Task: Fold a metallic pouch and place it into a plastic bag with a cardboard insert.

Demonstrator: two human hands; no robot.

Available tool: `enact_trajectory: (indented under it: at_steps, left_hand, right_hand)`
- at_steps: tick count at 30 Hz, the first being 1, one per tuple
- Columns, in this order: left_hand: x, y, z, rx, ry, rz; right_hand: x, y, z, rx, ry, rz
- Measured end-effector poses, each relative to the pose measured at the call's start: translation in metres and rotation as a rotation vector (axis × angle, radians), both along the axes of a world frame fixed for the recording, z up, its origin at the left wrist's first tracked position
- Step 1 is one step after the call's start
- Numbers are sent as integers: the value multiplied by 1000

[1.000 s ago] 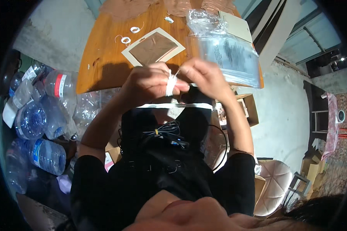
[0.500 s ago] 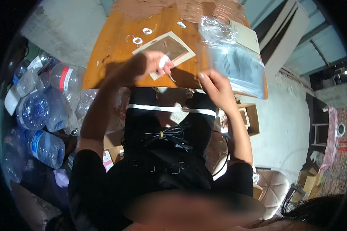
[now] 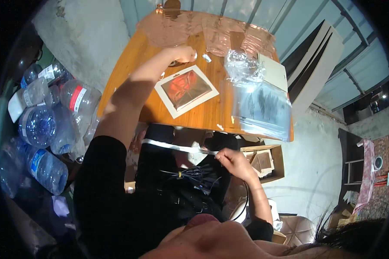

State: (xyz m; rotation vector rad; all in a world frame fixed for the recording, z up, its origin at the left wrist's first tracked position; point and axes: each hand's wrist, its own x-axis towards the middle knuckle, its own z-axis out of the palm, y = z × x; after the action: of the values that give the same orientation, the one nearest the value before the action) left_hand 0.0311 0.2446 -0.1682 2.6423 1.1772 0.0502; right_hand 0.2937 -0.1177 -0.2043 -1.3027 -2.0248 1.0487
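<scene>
My left hand [image 3: 183,54] reaches to the far left part of the wooden table. Its fingers are closed, with a small white piece [image 3: 195,56] showing at the fingertips. A crumpled white scrap [image 3: 206,58] lies just to the right of it. Nearer to me rests a cream card frame [image 3: 173,113] with a shiny reddish-brown window [image 3: 186,88]. Down at my lap, my right hand [image 3: 234,163] is closed, its thumb and fingers at the right end of a white strip [image 3: 170,146] that stretches across my dark trousers.
Clear plastic sleeves [image 3: 263,110] and crumpled clear film [image 3: 244,67] lie on the right of the table [image 3: 157,114]. A cardboard box [image 3: 278,162] stands below its right side. Several large plastic bottles [image 3: 39,125] crowd the left. A bundled black cable [image 3: 183,173] is at my lap.
My left hand has moved away from me, from over the card frame to the far table. My right hand has dropped from the table edge to the strip. The frame lies uncovered, and the view has shifted.
</scene>
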Motion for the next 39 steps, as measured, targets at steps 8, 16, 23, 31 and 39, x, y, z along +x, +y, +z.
enact_trajectory:
  at_steps: [8,16,23,31,39]
  left_hand:
    - [10,-11,42,25,106,19]
    - [4,-6,32,-38,-22,91]
    - [-3,4,13,138,-181,-87]
    - [0,3,24,-421,-200,342]
    - [-7,4,-21,337,-231,307]
  right_hand:
    - [26,-1,-27,-176,-44,92]
    - [34,3,-62,-347,-65,104]
    - [37,2,-71,-394,-45,77]
    - [29,4,-60,-429,-45,86]
    - [47,-2,-80,-589,132,-52]
